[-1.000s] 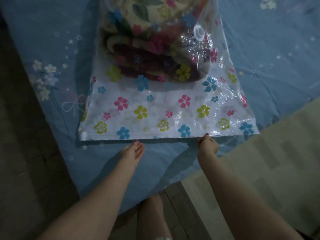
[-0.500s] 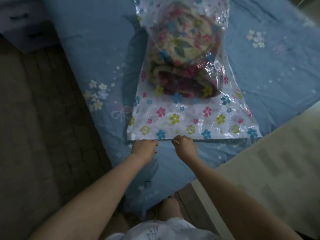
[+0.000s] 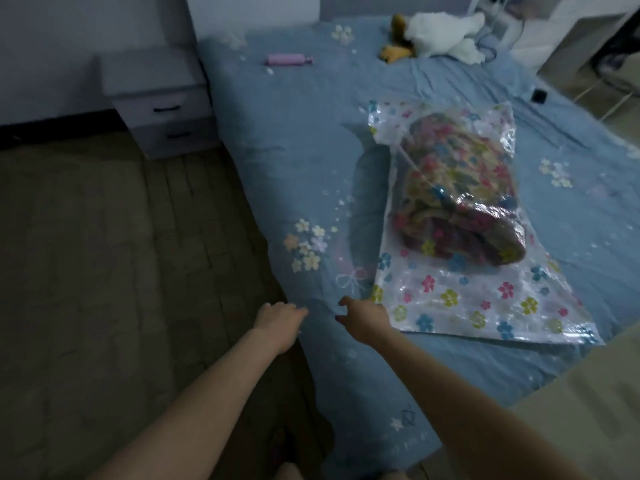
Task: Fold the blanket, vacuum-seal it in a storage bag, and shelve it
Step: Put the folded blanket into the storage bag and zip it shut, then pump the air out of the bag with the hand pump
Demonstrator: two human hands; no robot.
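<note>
- The folded floral fleece blanket (image 3: 460,206) already sits inside the clear plastic storage bag printed with coloured flowers (image 3: 460,299), right of centre in the frame, on the blue flower-patterned bed sheet (image 3: 294,161).
- So folding and bagging look done. The bag's near flat edge lies toward the lower right of the frame; whether its zip is fully closed cannot be told here.
- The bag is puffy around the blanket, so by my judgement the air has not been drawn out yet. Vacuuming and shelving are left.
- The left hand (image 3: 278,315) is at the bed's edge, lower centre, fingers relaxed and reaching forward, holding nothing.
- The right hand (image 3: 363,315) is just beside the bag's near left corner, fingers loosely spread and holding nothing; whether it touches the plastic is unclear.
- The two hands are apart from each other, with a small gap of sheet between them.
- A pink cylindrical object (image 3: 289,59) lies on the sheet in the upper centre of the frame; what it is cannot be told. A white plush toy (image 3: 446,32) lies at the upper right, and a grey two-drawer nightstand (image 3: 159,105) stands at the upper left.
</note>
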